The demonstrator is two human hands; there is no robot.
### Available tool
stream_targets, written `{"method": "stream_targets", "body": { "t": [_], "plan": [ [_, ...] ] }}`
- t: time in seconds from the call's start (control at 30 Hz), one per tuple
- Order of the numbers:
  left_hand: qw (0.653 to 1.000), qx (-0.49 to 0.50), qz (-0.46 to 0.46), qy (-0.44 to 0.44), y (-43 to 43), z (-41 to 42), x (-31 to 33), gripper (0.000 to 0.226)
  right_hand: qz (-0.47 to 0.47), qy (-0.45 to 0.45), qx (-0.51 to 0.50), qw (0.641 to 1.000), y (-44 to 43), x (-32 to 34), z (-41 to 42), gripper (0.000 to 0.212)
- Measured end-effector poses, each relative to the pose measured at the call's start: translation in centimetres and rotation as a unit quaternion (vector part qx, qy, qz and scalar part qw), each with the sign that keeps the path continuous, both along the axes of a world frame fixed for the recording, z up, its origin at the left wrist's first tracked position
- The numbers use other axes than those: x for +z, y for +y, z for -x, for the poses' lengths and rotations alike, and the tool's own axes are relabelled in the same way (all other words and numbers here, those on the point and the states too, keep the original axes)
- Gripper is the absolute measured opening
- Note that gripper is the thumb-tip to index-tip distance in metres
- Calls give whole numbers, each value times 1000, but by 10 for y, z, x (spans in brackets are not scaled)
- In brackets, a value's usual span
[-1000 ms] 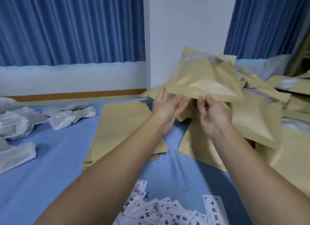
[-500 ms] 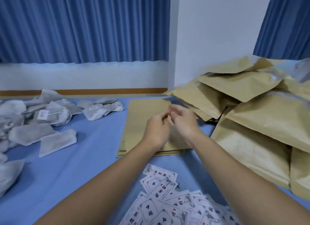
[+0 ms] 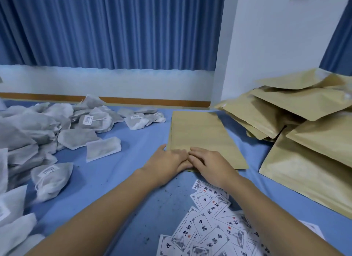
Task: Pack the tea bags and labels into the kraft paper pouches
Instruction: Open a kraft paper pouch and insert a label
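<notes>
Fingers [image 3: 198, 153] of left hand [image 3: 167, 163] and right hand [image 3: 211, 166] just dropped from mid-air to lie flat, gripping nothing, on the near edge of the flat tan kraft paper pouch stack [image 3: 202, 135], so probably peeling off an empty one next; grey mesh tea bags [image 3: 57, 126] off left, printed white paper labels [image 3: 209, 229] behind the wrists, puffy kraft pouches [image 3: 308, 137] right, contents hidden.

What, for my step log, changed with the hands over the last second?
Both hands let go of a pouch at the heap of filled pouches and drew back. The left hand and right hand now rest side by side on the near edge of the flat stack of pouches. Tea bags and labels stayed put.
</notes>
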State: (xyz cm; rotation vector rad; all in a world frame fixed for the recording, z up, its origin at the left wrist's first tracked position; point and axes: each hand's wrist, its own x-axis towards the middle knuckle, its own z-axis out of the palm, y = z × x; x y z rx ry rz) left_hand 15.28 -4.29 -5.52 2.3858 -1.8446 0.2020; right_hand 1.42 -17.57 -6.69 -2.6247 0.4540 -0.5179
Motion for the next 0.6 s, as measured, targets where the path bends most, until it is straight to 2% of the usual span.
{"method": "stream_targets", "body": {
  "t": [0.1,0.2,0.27,0.3,0.33,0.4,0.43,0.47,0.53,0.6],
  "plan": [
    [999,11,19,-35,5,-3,9,40,12,29,15,999,1,6,10,51],
    [995,44,53,-68,11,-5,13,44,109,52,-13,993,-2,4,16,33],
    [995,58,64,-58,17,-6,12,39,135,21,-43,990,-2,2,19,26],
    [993,53,96,-34,21,-5,8,33,132,-1,-53,990,-1,0,21,26],
    [985,39,168,0,26,0,3,25,123,-22,-59,990,1,-1,23,26],
    [926,22,368,80,37,18,-9,10,85,-75,-68,991,3,-6,26,25],
    [888,29,442,122,41,30,-13,6,62,-106,-72,990,4,-7,26,25],
    [859,37,478,181,43,41,-16,4,37,-133,-76,988,6,-7,27,28],
    [802,74,451,384,40,57,-17,18,-38,-178,-72,981,10,-4,26,36],
    [724,109,368,572,34,65,-13,49,-107,-194,-44,974,15,-1,26,40]
  ]
}}
